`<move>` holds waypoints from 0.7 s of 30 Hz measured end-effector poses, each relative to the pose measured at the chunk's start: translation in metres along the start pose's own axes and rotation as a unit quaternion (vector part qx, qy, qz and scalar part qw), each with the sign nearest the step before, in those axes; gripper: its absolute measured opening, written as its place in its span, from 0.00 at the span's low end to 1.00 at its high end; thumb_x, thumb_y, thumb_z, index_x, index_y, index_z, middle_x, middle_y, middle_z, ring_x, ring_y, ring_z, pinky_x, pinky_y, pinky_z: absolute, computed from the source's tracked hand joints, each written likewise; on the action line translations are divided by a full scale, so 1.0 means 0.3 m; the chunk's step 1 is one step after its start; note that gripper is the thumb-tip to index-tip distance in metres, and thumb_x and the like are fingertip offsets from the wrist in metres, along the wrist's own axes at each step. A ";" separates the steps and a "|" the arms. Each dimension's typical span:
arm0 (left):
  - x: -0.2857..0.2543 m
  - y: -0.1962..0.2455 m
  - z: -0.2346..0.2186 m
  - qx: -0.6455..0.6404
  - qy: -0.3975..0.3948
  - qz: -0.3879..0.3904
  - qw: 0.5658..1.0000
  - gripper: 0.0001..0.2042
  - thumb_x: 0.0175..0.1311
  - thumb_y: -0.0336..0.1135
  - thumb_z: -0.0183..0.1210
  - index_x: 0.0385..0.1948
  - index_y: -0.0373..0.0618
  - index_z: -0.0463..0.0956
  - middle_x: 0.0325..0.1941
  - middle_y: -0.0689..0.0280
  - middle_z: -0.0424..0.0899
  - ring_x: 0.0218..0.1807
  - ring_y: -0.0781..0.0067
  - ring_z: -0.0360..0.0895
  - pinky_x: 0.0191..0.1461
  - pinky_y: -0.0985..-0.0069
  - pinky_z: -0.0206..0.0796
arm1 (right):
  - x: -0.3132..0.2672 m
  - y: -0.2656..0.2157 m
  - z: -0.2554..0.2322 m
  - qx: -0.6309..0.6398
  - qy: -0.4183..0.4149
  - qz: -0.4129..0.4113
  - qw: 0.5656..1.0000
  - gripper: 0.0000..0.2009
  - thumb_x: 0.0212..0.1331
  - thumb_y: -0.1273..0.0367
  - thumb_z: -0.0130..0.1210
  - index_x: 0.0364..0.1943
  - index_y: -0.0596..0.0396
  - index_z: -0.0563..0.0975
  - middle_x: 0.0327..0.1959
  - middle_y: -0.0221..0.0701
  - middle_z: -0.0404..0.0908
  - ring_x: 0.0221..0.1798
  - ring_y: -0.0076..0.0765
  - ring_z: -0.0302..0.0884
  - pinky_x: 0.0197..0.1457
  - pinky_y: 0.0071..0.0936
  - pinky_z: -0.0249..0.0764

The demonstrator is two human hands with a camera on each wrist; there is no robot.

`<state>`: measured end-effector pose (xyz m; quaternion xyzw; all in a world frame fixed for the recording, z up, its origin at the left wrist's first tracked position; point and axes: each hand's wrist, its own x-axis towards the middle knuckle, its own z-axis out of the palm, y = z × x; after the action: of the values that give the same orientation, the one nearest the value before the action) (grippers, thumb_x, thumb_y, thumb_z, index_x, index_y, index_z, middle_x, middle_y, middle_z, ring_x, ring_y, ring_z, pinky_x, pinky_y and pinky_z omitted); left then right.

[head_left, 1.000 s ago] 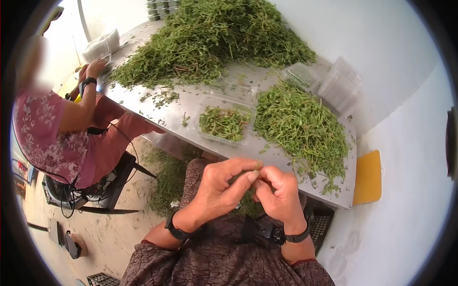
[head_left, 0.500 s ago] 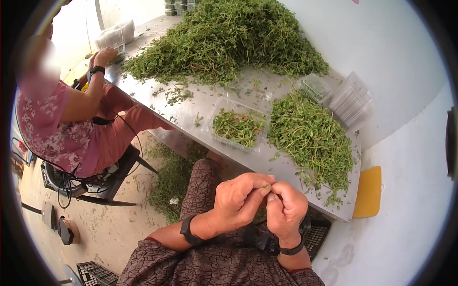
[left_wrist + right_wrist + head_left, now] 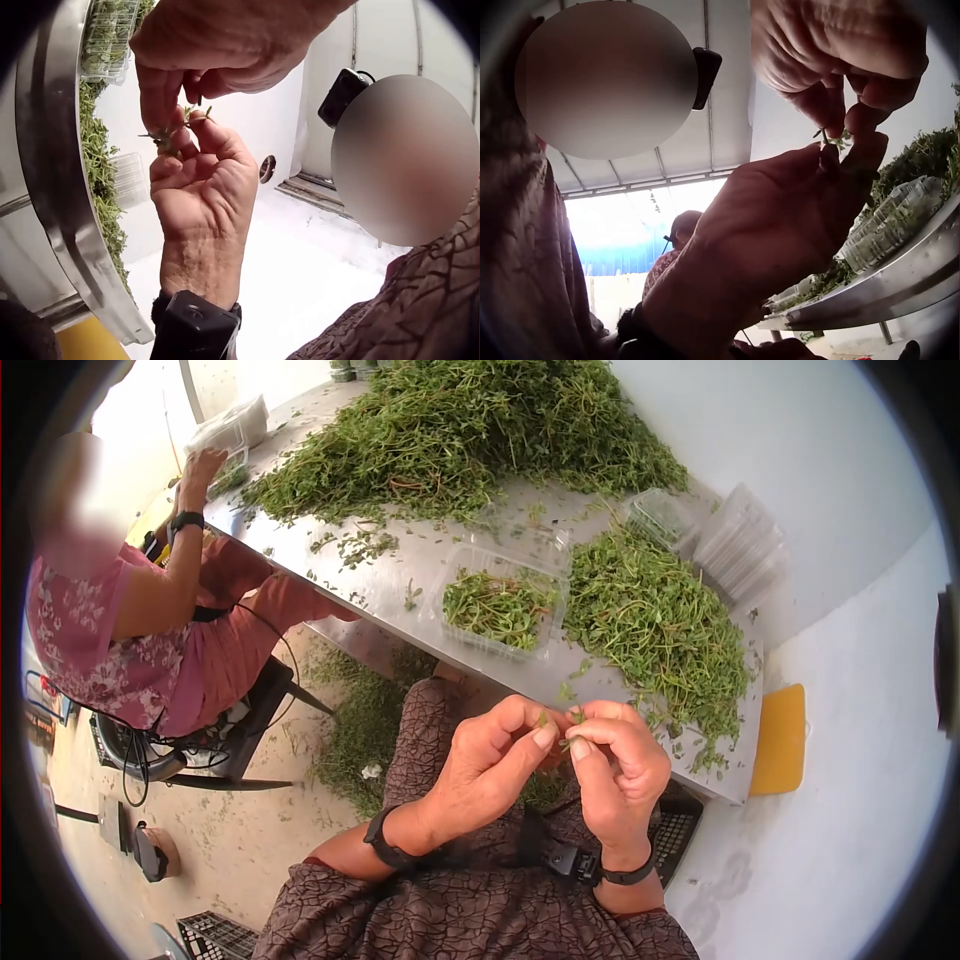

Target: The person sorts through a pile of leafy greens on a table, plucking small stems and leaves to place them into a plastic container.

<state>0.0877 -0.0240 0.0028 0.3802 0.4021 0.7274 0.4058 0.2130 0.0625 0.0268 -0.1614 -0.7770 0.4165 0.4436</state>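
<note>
Near the table's front edge, the left hand (image 3: pixel 487 768) pinches a small green sprig (image 3: pixel 541 720) between thumb and fingers. Close beside it, the right hand (image 3: pixel 622 775) pinches another green bit (image 3: pixel 577 716). In the left wrist view, leaves (image 3: pixel 196 116) stick out among the fingertips; the right hand (image 3: pixel 206 199) is below, the left hand (image 3: pixel 225 45) above. The right wrist view shows the left hand (image 3: pixel 761 217) below and the right hand (image 3: pixel 840 45) above. Beyond the hands, cut greens (image 3: pixel 495 608) lie in an open clear container (image 3: pixel 556 622), beside a smaller pile of greens (image 3: pixel 660 620).
A large heap of greens (image 3: pixel 480 440) covers the metal table's (image 3: pixel 400 585) back. Stacked clear containers (image 3: pixel 740 545) stand at the right, above a yellow board (image 3: pixel 779 740). Another person (image 3: pixel 120 630) sits at the left. Greens (image 3: pixel 365 730) lie on the floor; a black crate (image 3: pixel 676 835) is at right.
The hands' fingertips, together half a second ago, have drawn slightly apart, with green bits now showing between them. The seated person's hand has risen a little.
</note>
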 end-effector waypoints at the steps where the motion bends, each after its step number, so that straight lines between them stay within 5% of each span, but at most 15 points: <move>1: -0.001 0.003 -0.001 0.001 -0.001 -0.001 1.000 0.06 0.74 0.28 0.49 0.41 0.36 0.73 0.35 0.66 0.80 0.36 0.82 0.76 0.38 0.81 0.71 | 0.001 -0.014 0.002 -0.013 -0.002 0.020 1.000 0.06 0.55 0.83 0.55 0.36 0.63 0.79 0.41 0.38 0.81 0.34 0.22 0.74 0.36 0.19 0.70; 3: -0.004 0.015 -0.004 -0.047 -0.031 -0.071 0.996 0.05 0.75 0.29 0.49 0.42 0.37 0.72 0.44 0.63 0.81 0.43 0.77 0.81 0.45 0.78 0.76 | 0.000 -0.019 0.003 -0.025 -0.001 0.040 0.999 0.07 0.55 0.83 0.55 0.37 0.63 0.79 0.43 0.39 0.81 0.42 0.28 0.79 0.44 0.22 0.74; 6: -0.003 0.025 0.002 -0.054 -0.037 -0.074 0.995 0.05 0.73 0.29 0.52 0.42 0.36 0.74 0.37 0.67 0.82 0.39 0.82 0.81 0.42 0.82 0.75 | -0.004 0.000 0.006 -0.047 0.012 0.024 0.999 0.06 0.57 0.83 0.56 0.38 0.64 0.79 0.44 0.40 0.82 0.41 0.26 0.80 0.43 0.21 0.75; 7: -0.004 0.024 0.003 -0.052 -0.039 -0.076 0.995 0.05 0.73 0.29 0.52 0.42 0.36 0.74 0.37 0.67 0.82 0.39 0.82 0.81 0.42 0.82 0.75 | -0.006 0.017 0.011 -0.024 0.030 0.011 0.999 0.06 0.57 0.82 0.58 0.38 0.63 0.79 0.42 0.39 0.83 0.33 0.21 0.76 0.35 0.18 0.71; 8: -0.005 0.023 0.003 -0.039 -0.034 -0.065 0.997 0.05 0.72 0.28 0.53 0.42 0.36 0.75 0.36 0.67 0.83 0.37 0.82 0.81 0.40 0.82 0.75 | -0.008 0.026 0.016 0.000 0.049 -0.002 0.999 0.06 0.56 0.81 0.60 0.38 0.61 0.80 0.41 0.38 0.84 0.25 0.15 0.71 0.26 0.15 0.67; 11: -0.008 0.027 0.007 0.022 -0.018 -0.028 0.999 0.05 0.70 0.26 0.55 0.42 0.36 0.76 0.34 0.66 0.84 0.33 0.82 0.81 0.36 0.82 0.75 | -0.017 0.020 0.018 0.008 0.061 0.009 0.998 0.06 0.56 0.80 0.61 0.38 0.61 0.80 0.34 0.35 0.84 0.23 0.16 0.72 0.25 0.17 0.66; 14: -0.011 0.035 0.007 0.120 -0.002 0.014 0.993 0.05 0.68 0.23 0.56 0.42 0.35 0.77 0.34 0.64 0.85 0.32 0.80 0.82 0.35 0.83 0.76 | -0.034 0.002 -0.002 -0.028 0.029 0.053 0.998 0.04 0.61 0.80 0.58 0.38 0.64 0.78 0.32 0.31 0.82 0.29 0.19 0.79 0.32 0.17 0.74; 21: -0.002 0.030 0.014 0.242 -0.033 0.053 0.968 0.15 0.62 0.19 0.59 0.52 0.36 0.78 0.33 0.64 0.85 0.31 0.80 0.83 0.34 0.82 0.75 | -0.034 0.011 -0.009 -0.070 0.026 -0.005 0.997 0.04 0.59 0.81 0.58 0.37 0.62 0.78 0.27 0.32 0.81 0.26 0.22 0.79 0.30 0.18 0.73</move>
<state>0.0892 -0.0265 0.0123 0.5114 0.5320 0.6159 0.2758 0.2204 0.0595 0.0193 -0.1988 -0.7935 0.3543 0.4530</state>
